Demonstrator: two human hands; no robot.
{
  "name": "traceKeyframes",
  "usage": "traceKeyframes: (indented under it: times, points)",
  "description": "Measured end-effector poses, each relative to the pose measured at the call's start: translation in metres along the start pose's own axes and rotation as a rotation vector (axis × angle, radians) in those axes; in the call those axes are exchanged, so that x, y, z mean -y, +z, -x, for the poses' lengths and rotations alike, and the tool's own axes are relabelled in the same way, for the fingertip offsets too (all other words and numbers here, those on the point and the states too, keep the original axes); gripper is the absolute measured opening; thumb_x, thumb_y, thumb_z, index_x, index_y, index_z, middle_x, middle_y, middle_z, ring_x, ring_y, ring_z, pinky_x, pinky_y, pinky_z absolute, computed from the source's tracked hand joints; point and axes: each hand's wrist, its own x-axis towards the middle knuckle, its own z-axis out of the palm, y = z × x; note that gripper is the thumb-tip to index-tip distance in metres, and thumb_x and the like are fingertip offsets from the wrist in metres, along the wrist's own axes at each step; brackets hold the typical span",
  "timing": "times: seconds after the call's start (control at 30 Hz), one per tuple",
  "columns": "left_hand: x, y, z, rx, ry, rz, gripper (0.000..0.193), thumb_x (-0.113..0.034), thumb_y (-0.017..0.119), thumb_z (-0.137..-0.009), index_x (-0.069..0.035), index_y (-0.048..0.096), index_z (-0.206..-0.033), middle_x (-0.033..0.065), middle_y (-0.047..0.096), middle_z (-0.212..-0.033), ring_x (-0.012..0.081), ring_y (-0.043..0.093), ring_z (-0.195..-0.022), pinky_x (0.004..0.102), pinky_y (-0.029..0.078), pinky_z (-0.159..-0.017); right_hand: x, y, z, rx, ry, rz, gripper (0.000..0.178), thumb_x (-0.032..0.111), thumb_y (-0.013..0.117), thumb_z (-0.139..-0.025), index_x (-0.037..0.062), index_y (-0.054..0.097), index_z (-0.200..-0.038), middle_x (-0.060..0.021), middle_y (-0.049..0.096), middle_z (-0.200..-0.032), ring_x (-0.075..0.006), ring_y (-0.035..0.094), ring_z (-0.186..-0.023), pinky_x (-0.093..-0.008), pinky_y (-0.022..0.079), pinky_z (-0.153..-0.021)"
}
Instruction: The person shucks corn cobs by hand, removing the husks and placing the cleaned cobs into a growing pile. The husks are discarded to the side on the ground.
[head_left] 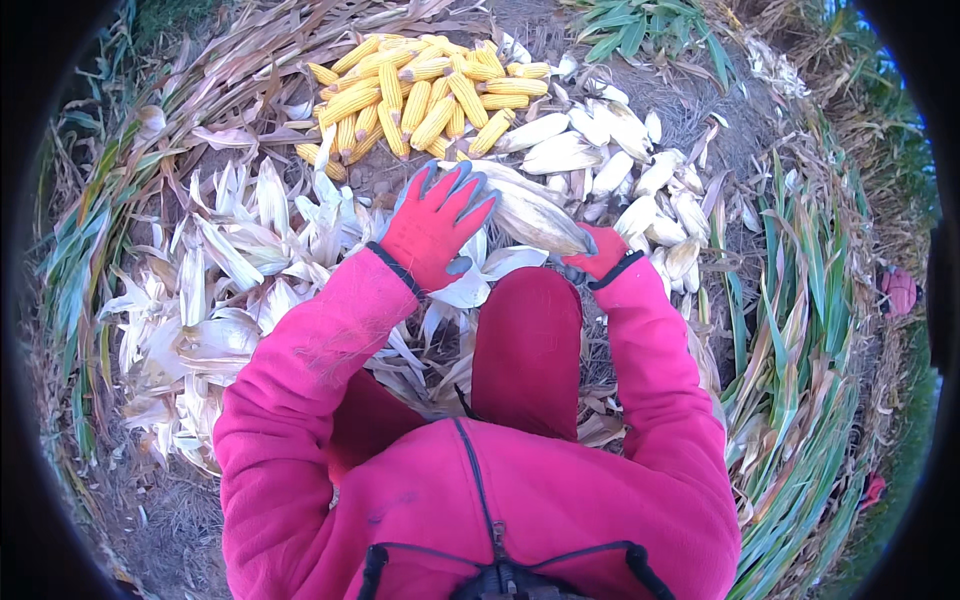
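The biggest thing is the person's pink jacket [590,500], on the near side of the heap of yellow cobs [435,95]. Its left sleeve rises and leans inward, with the elbow bent outward; the right sleeve comes up more steeply and also leans a little inward. Green and dry stalks [810,430] lie far to the right of the yellow heap and nearer to the person. A wide pile of loose pale husks [230,290] spreads to the near left of this heap, and a smaller pile of ears in husk [640,170] lies to its right and partly nearer. One raised knee [527,340], in dark red cloth, is on the near side of the heap.

Between the knee and the yellow heap is one long ear in dry husk [530,212], held slanting, with its lower end toward the right. The left hand [430,225], in a red glove with grey fingers, has its back turned upward and its fingers stretched and spread, just beside this ear; whether they touch it cannot be told. The right hand [600,252], gloved the same, grips the ear's lower end, with some fingers hidden.
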Motion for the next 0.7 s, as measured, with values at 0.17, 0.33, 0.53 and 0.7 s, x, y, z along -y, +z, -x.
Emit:
traceKeyframes:
  times: [0.17, 0.33, 0.53, 0.7]
  points:
    - [0.041, -0.001, 0.03, 0.249, -0.495, 0.393, 0.088, -0.04, 0.075, -0.053, -0.008, 0.04, -0.128, 0.0116, 0.056, -0.114, 0.0266, 0.056, -0.102, 0.0361, 0.044, -0.086, 0.113, -0.016, -0.06, 0.238, -0.177, 0.111, 0.036, 0.017, 0.065, -0.074, 0.0043, 0.059, -0.107, -0.0124, 0.065, -0.075, -0.0173, 0.063, -0.06, -0.0296, 0.049, -0.058]
    - [0.061, 0.022, 0.055, -0.007, -0.61, 1.093, 0.071, -0.034, 0.082, -0.049, -0.005, 0.056, -0.109, 0.0128, 0.062, -0.098, 0.0264, 0.06, -0.093, 0.0345, 0.045, -0.085, 0.153, -0.001, -0.129, -0.068, 0.046, -0.688, 0.029, 0.022, 0.056, -0.087, 0.0022, 0.058, -0.107, -0.0075, 0.064, -0.073, -0.0154, 0.062, -0.059, -0.0213, 0.045, -0.05]
    - [0.08, 0.025, 0.063, -0.097, -0.74, 1.18, 0.072, -0.034, 0.082, -0.05, -0.005, 0.055, -0.109, 0.012, 0.062, -0.1, 0.0212, 0.06, -0.094, 0.0333, 0.045, -0.084, 0.163, 0.047, -0.156, -0.202, -0.118, -0.872, 0.037, 0.031, 0.053, -0.09, 0.0021, 0.057, -0.114, -0.0058, 0.061, -0.103, -0.0107, 0.058, -0.088, -0.0237, 0.046, -0.077]
    - [0.082, 0.027, 0.06, -0.101, -0.755, 1.288, 0.079, -0.034, 0.082, -0.048, -0.006, 0.051, -0.115, 0.0121, 0.062, -0.1, 0.0243, 0.06, -0.094, 0.0334, 0.045, -0.084, 0.167, 0.058, -0.149, -0.264, -0.115, -0.764, 0.034, 0.022, 0.058, -0.086, -0.0022, 0.058, -0.11, -0.0037, 0.062, -0.1, -0.0099, 0.055, -0.09, -0.023, 0.041, -0.083]
